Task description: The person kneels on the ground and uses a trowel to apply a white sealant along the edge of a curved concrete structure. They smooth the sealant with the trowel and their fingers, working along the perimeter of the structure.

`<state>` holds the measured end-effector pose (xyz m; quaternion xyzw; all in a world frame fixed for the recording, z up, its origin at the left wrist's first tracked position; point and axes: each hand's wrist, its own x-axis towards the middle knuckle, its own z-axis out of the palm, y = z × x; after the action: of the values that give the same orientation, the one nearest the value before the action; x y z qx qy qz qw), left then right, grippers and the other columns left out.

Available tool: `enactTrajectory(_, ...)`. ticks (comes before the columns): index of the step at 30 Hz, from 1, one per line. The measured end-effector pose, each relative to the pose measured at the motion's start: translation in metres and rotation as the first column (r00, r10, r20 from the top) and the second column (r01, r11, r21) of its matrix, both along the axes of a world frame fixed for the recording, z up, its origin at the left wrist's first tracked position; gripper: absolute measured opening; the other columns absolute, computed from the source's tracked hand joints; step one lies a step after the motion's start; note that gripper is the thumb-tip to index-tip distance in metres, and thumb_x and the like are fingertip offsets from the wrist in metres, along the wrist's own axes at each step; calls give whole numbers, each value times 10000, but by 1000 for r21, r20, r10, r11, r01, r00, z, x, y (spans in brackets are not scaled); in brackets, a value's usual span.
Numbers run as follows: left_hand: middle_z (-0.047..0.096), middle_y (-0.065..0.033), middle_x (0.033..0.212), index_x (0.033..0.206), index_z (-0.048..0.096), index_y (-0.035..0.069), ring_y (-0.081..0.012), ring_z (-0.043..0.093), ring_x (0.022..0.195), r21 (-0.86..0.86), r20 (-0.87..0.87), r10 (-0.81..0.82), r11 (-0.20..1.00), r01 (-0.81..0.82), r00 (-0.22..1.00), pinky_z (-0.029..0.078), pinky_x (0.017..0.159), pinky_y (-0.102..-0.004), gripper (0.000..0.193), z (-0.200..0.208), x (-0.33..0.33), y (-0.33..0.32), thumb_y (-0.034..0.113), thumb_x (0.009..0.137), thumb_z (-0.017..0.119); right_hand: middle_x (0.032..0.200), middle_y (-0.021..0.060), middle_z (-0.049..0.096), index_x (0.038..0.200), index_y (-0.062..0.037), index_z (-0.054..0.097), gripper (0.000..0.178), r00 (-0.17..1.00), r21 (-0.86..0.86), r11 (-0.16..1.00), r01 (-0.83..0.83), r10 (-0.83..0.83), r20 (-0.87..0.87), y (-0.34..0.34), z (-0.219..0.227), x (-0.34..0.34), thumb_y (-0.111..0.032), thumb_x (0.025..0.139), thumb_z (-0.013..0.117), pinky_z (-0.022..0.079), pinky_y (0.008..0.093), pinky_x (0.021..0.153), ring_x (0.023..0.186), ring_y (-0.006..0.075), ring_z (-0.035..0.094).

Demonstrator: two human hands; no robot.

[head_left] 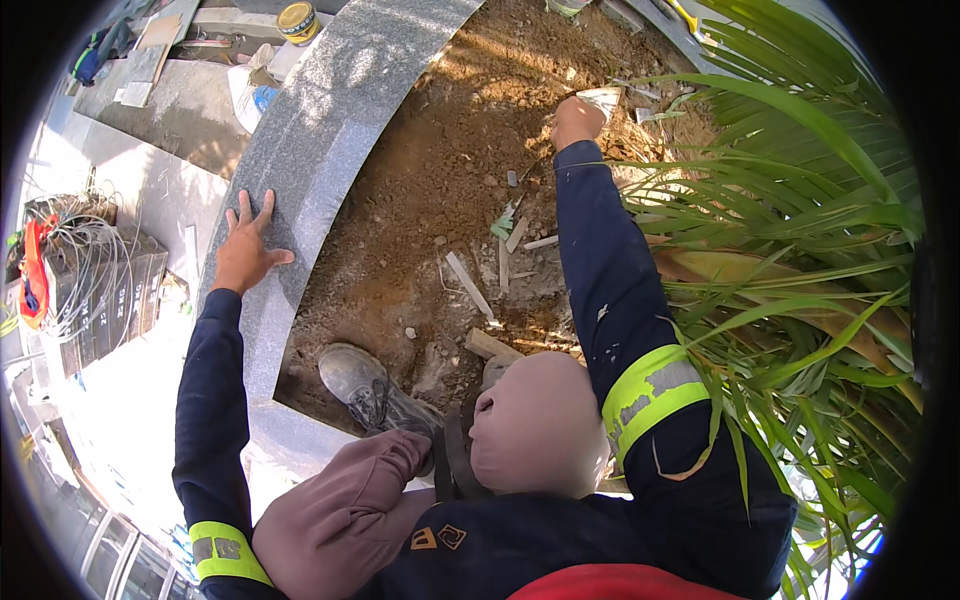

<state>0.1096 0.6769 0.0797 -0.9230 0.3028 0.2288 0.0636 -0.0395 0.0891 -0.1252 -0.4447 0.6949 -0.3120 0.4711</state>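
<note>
Crouching in a soil bed beside a curved granite curb (330, 110), left hand (245, 250) lying flat on the stone with fingers spread, pointing away. Right hand (578, 122) closing around a pale scrap (603, 100) at the far edge of the soil, its shape partly hidden by the fist. Round yellow tin (298, 22) standing beyond the curb, label unreadable. Palm fronds (800, 220) covering the right side; grey shoe (372, 392) planted near the curb.

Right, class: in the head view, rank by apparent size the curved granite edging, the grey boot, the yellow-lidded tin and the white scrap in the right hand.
1. Curved granite edging
2. Grey boot, though it sits nearer the camera
3. and 4. Yellow-lidded tin and white scrap: alike, unranked
</note>
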Motion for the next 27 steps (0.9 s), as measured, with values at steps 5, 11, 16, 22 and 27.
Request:
enactTrajectory(5,113,-203,1707,1643,204,357,-530,235,1500,78,4,4,997,-4,1000,452,1111,-553,1200,10,0,8,384,682,923,796,7,562,1450,-226,515,420,739,278,873,-401,129,661,98,48,-23,-416,1088,423,445,325,476,558,164,515)
enactTrajectory(11,116,-197,1709,1642,203,358,-530,239,1500,-26,-26,14,1000,-15,1000,406,1143,-571,1212,-4,-2,0,348,671,928,907,61,568,1604,-200,381,563,693,294,629,-719,624,361,232,185,-93,-218,1053,491,395,272,447,554,111,480)
enactTrajectory(16,119,-211,1706,1641,217,352,-547,232,1495,-60,-34,-8,998,6,999,393,1155,-569,1185,-15,-1,-3,338,690,924,872,172,682,1489,-97,530,479,65,163,57,-985,997,44,240,195,-131,-231,1030,533,535,400,698,716,259,642)
enactTrajectory(22,132,-206,1705,1636,258,312,-507,228,1515,-69,-43,21,997,-24,999,397,1159,-550,1113,-12,-7,5,360,730,903,953,288,697,1417,-117,595,424,-10,67,37,-997,804,-594,219,188,-111,-233,1027,476,528,550,831,914,483,668)
enactTrajectory(27,132,-204,1705,1634,267,304,-502,230,1516,-108,-45,-2,994,-3,999,399,1164,-531,1068,-21,-13,15,363,765,884,971,250,717,1467,-140,546,465,103,123,320,-939,607,-788,162,161,-95,-300,1038,464,534,567,837,947,470,678)
